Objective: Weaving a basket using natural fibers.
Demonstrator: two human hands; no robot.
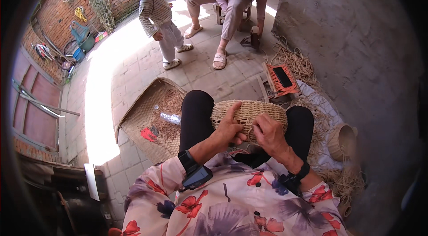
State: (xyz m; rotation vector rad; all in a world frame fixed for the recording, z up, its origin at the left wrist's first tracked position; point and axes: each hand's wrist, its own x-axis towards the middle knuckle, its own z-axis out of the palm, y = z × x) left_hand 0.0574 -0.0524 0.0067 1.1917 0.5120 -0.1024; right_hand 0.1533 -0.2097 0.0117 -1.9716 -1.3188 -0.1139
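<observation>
A woven straw basket (256, 107) rests across my lap between my knees, its ribbed side facing up. My left hand (228, 130) lies at its left near edge with the index finger stretched over the weave and the other fingers partly bent and apart. Close by on the right, my right hand (270, 134) is closed in a pinch against the near edge of the basket. Whatever sits between those fingertips is too small to make out. Both wrists carry dark bands.
Left of my knee, a woven tray (133, 115) holds brown scraps, a clear plastic bottle (170, 118) and a red piece. At right are straw strands (296, 64), a phone (281, 76) on an orange-topped stool and a round basket (342, 141). Ahead, one person sits and a smaller one stands.
</observation>
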